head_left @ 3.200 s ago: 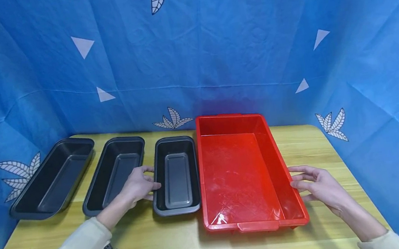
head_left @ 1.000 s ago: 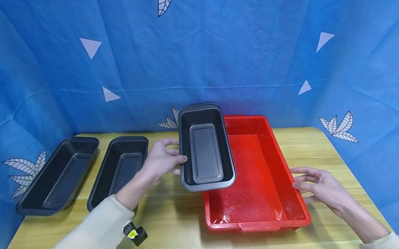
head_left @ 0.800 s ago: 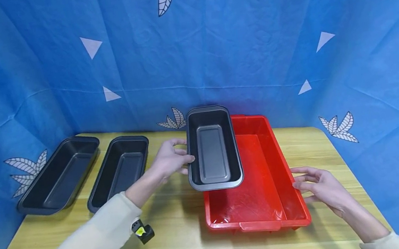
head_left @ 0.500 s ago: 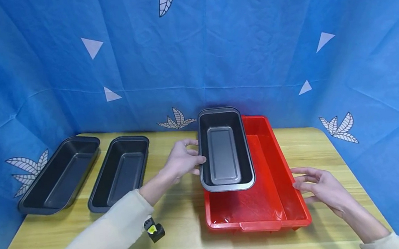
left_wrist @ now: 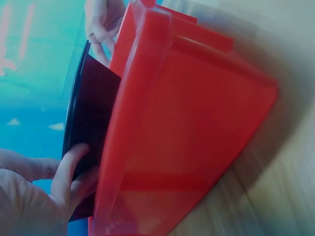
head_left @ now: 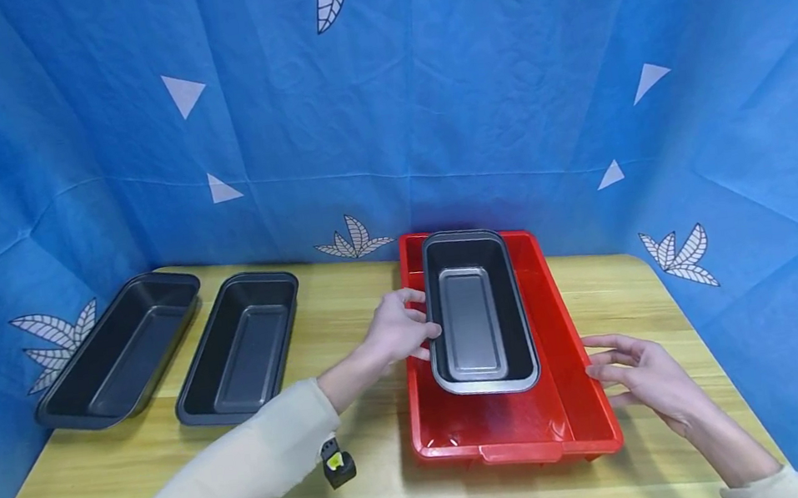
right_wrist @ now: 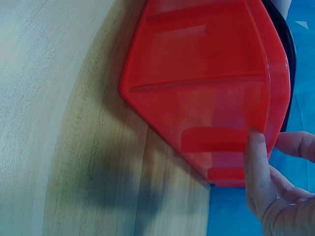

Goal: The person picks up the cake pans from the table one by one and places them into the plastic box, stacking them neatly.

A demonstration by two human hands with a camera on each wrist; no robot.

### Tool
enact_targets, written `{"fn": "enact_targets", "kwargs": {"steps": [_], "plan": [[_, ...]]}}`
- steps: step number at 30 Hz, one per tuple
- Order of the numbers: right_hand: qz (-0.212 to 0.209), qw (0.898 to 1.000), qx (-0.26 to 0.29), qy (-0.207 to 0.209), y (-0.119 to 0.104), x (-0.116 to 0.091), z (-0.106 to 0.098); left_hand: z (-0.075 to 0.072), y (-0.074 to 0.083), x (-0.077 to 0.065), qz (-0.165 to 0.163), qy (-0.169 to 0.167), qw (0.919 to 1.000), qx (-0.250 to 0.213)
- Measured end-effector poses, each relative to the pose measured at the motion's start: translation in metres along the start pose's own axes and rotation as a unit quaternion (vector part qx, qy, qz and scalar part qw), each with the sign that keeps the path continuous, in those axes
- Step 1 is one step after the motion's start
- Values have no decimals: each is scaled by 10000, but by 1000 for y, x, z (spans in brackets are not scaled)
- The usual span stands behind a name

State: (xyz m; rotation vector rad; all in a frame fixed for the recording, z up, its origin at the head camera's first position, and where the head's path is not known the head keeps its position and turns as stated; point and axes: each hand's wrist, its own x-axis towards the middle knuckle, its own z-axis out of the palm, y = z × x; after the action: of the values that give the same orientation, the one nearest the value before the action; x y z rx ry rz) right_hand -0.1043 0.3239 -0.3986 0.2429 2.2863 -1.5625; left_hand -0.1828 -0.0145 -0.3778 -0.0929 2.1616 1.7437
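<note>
My left hand (head_left: 400,329) grips the left long rim of a dark grey loaf pan (head_left: 473,323), thumb inside and fingers outside. This pan sits tilted slightly within the upper part of the red plastic bin (head_left: 482,419), and the left wrist view shows the pan's side (left_wrist: 93,103) partly sunk behind the bin's wall (left_wrist: 162,113). At the bin's right side, my right hand (head_left: 638,373) pinches the rim, the thumb over the edge. In the right wrist view, fingers of the right hand (right_wrist: 275,196) lie against the bin's outer wall (right_wrist: 206,59).
Two more dark loaf pans, one in the middle left (head_left: 249,353) and one at the far left (head_left: 125,352), stand on the wooden table (head_left: 371,497). A blue patterned cloth (head_left: 495,60) hangs close behind and on both sides.
From the table left of the bin, the left hand has lifted the loaf pan, carried it right, and lowered it into the bin. The right hand has stayed at the bin's rim.
</note>
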Motion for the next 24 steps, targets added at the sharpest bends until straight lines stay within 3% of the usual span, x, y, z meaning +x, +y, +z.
{"fn": "enact_targets", "kwargs": {"steps": [14, 24], "plan": [[66, 9998, -140, 112, 0, 1, 1, 25, -9, 4, -95, -295, 9989, -343], [45, 9998, -142, 119, 1, 1, 0, 40, -10, 4, -175, -263, 9993, -205]]}}
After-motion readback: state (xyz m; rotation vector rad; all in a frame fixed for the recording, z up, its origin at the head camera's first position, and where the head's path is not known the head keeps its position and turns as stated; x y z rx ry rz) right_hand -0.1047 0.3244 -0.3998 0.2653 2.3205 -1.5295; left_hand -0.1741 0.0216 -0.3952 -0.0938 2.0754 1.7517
